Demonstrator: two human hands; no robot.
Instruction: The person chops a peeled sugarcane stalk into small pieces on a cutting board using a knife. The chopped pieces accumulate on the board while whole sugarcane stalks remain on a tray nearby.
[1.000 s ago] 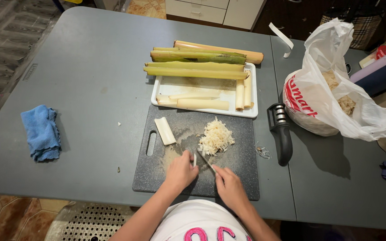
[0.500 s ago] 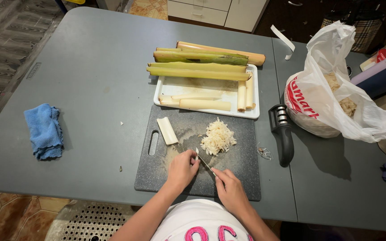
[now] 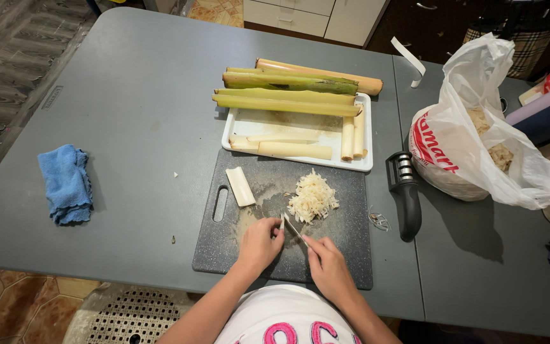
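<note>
Light: bright, even, from overhead.
Shadows: soft, right of bag and cloth.
Focus: sharp; edges slightly bowed.

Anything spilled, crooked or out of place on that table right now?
Small things only. Pale scraps lie off the cutting board: one on the grey table left of it, another near the front edge. A thin curl sits beside the black sharpener. The long green stalks overhang the white tray's back rim. Nothing looks damaged.

cloth left of board, tray behind
</note>
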